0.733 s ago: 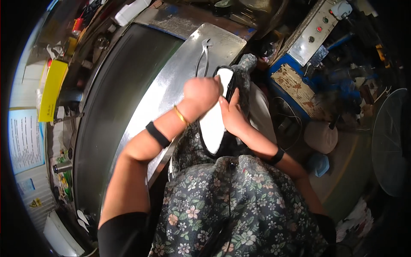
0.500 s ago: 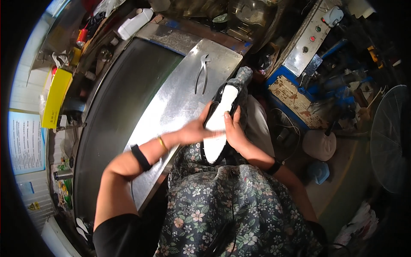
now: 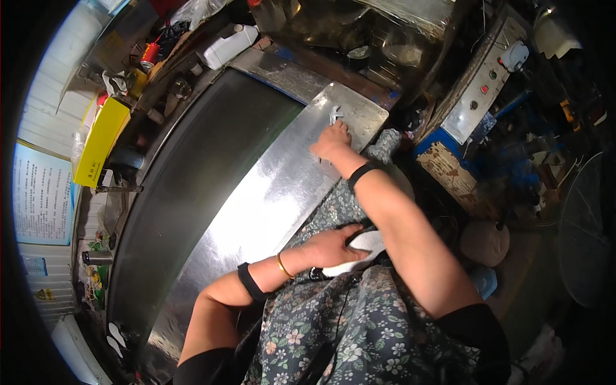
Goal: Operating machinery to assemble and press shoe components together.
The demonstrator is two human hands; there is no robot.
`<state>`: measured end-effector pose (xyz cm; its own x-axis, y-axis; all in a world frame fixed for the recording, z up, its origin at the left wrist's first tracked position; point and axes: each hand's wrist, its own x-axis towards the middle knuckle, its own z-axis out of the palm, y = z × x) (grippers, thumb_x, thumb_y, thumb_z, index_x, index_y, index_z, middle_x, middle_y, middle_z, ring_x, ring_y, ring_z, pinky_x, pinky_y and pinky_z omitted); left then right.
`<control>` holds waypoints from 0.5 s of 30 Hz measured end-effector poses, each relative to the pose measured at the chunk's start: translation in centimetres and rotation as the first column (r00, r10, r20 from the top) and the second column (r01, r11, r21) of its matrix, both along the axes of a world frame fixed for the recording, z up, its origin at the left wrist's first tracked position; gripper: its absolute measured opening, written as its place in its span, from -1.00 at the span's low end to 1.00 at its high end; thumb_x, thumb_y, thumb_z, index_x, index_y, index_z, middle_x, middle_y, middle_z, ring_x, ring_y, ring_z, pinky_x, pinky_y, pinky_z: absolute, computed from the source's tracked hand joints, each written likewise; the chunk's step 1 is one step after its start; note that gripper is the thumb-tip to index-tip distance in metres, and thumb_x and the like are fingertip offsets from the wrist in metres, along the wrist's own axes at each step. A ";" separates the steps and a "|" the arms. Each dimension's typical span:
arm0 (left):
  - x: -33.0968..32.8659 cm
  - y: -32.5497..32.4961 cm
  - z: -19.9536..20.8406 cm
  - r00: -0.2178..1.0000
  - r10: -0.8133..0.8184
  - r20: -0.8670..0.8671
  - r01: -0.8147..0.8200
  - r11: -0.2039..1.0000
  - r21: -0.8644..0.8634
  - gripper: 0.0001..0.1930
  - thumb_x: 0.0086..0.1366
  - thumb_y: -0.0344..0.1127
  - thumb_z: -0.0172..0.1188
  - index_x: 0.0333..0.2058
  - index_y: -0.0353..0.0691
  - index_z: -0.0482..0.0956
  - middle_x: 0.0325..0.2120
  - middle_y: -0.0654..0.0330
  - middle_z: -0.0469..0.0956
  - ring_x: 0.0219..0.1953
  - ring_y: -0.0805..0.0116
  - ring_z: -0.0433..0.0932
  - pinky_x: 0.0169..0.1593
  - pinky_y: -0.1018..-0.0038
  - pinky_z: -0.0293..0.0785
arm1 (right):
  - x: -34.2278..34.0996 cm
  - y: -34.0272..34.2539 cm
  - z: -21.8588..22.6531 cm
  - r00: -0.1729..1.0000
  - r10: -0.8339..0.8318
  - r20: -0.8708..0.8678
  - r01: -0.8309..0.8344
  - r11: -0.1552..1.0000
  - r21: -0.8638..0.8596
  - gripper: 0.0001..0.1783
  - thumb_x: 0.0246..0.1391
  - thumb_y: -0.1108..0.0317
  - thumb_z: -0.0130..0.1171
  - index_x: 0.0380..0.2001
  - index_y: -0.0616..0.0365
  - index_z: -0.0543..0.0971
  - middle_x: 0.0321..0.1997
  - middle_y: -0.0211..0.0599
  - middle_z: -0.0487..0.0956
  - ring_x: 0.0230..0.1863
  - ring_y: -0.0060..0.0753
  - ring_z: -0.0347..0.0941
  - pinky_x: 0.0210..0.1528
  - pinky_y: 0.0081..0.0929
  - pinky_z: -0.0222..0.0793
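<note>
On my lap lies a black shoe upper with a white sole face, its far end partly behind my right forearm. My left hand is closed on its side, the thumb along the edge and the fingers over the white face. My right hand reaches across to the metal plate and is wrapped round the handles of a pair of pliers. Only the jaws and the handle tips show past the fingers. The pliers are at the plate's surface; whether they are lifted off it I cannot tell.
A shiny metal plate borders a dark conveyor belt on the left. A yellow box and a white jug stand beyond the belt. At right are a control panel with buttons and a fan.
My right hand has left the shoe and moved up to the plate, closing on the pliers. The shoe has come nearer my body and tilted, with my left hand still on it.
</note>
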<state>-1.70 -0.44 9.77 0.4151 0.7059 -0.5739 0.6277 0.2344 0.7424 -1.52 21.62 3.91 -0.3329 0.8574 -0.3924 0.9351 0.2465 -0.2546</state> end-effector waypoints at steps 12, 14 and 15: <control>-0.9 0.8 -2.1 0.978 0.139 0.158 -0.123 0.986 -0.110 -0.18 0.22 -0.03 0.35 0.31 -0.32 0.20 -0.05 0.03 0.59 -0.01 0.36 0.55 0.10 0.50 0.41 | 21.7 -5.5 9.9 0.625 -0.401 -0.670 -0.130 0.792 -0.596 -0.68 0.38 0.18 -0.10 -0.19 0.24 0.47 -0.52 -0.34 0.52 -0.60 -0.59 0.44 -0.55 -0.60 0.41; -0.7 0.8 -2.2 0.981 0.127 0.146 -0.111 0.988 -0.109 -0.20 0.23 -0.04 0.35 0.30 -0.32 0.21 -0.04 0.03 0.59 0.00 0.39 0.54 0.11 0.51 0.40 | 25.6 -10.0 12.1 0.686 -0.300 -0.662 0.025 0.920 -0.391 -0.65 0.38 0.10 -0.10 -0.27 0.18 0.48 -0.56 -0.41 0.48 -0.62 -0.63 0.40 -0.55 -0.60 0.33; -0.6 1.0 -2.1 0.984 0.110 0.141 -0.095 0.989 -0.113 -0.20 0.23 -0.04 0.35 0.30 -0.32 0.21 -0.04 0.03 0.59 0.00 0.39 0.54 0.11 0.51 0.40 | 26.6 -12.7 11.2 0.613 -0.300 -0.731 0.107 0.948 -0.299 -0.67 0.39 0.14 -0.11 -0.31 0.17 0.46 -0.59 -0.44 0.43 -0.61 -0.67 0.34 -0.53 -0.62 0.31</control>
<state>-2.29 0.51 7.70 0.4286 0.6878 -0.5859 0.4829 0.3737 0.7919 25.08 8.88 15.11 -0.4194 0.8715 -0.2541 0.4003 -0.0737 -0.9134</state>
